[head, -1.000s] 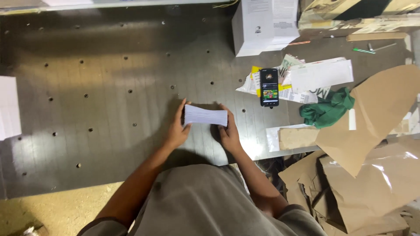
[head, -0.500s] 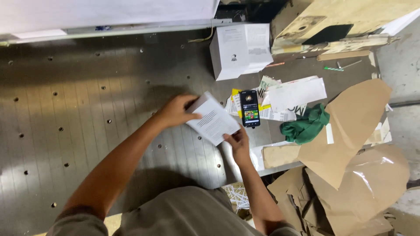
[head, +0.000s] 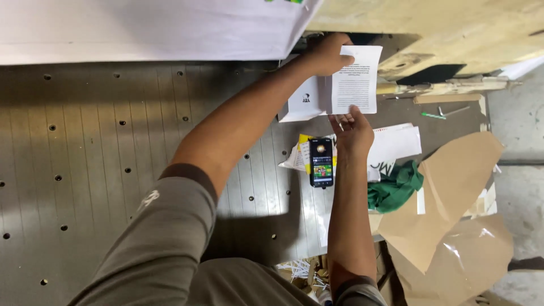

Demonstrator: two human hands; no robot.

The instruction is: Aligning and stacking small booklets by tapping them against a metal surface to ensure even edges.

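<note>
My left hand (head: 330, 54) reaches far forward and grips the top left edge of a white printed paper stack (head: 357, 79), held over a pile of the same white sheets (head: 303, 99) at the back of the metal table (head: 113, 153). My right hand (head: 352, 131) is just under the stack's lower edge, palm up with fingers spread, touching or nearly touching it. A black phone (head: 321, 162) with a lit screen lies on loose papers just left of my right wrist.
A green cloth (head: 396, 190) lies right of my right forearm. Torn brown paper and cardboard (head: 453, 209) cover the lower right. A wide white sheet stack (head: 141, 28) runs along the top. A wooden board (head: 430, 28) sits at the top right, with sticks below it.
Both hands lifted the paper stack off the table's middle and carried it forward and right, to above the white pile at the back. My right hand has come off its edge.
</note>
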